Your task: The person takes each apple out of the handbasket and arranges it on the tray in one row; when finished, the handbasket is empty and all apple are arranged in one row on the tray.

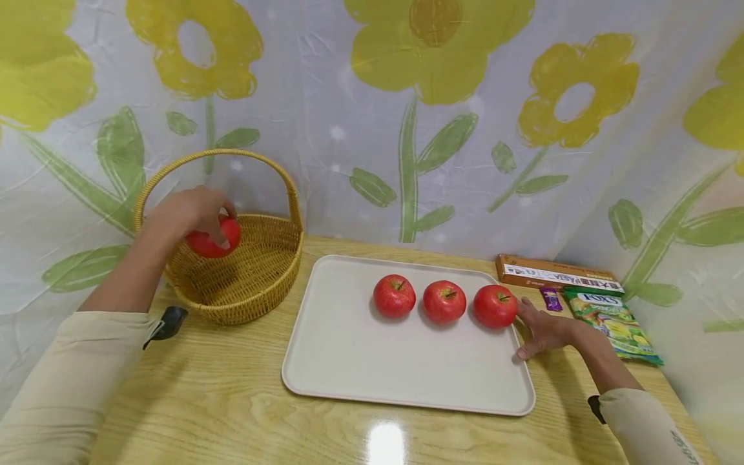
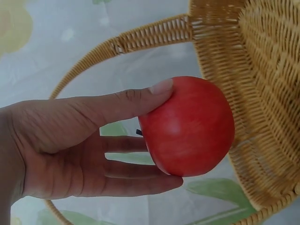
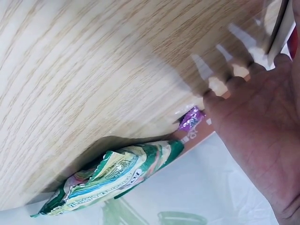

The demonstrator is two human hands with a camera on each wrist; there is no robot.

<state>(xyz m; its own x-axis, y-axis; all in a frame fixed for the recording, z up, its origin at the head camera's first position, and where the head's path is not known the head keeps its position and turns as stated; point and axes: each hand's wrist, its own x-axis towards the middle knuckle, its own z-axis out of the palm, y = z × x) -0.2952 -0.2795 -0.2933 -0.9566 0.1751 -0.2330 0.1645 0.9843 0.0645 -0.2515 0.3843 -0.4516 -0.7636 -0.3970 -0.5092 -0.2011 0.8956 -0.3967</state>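
Note:
Over the wicker basket (image 1: 273,284) on the left, my left hand (image 1: 194,208) grips a red apple (image 2: 192,126). Its thumb lies on one side and the fingers on the other, and the stem points toward the palm in the left wrist view. On the pale tray (image 1: 372,361) three more red apples stand in a row: a left apple (image 1: 394,296), a middle apple (image 1: 444,302) and a right apple (image 1: 495,306). My right hand (image 1: 543,329) is spread at the tray's right edge, its fingers beside the right apple; whether they touch it I cannot tell.
Right of the tray lie a small purple packet (image 1: 551,299), a green snack bag (image 1: 613,323) and a long brown box (image 1: 558,272) against the wall. The basket's tall handle (image 1: 244,153) arches above my left hand. A flowered cloth (image 1: 325,129) hangs behind the table.

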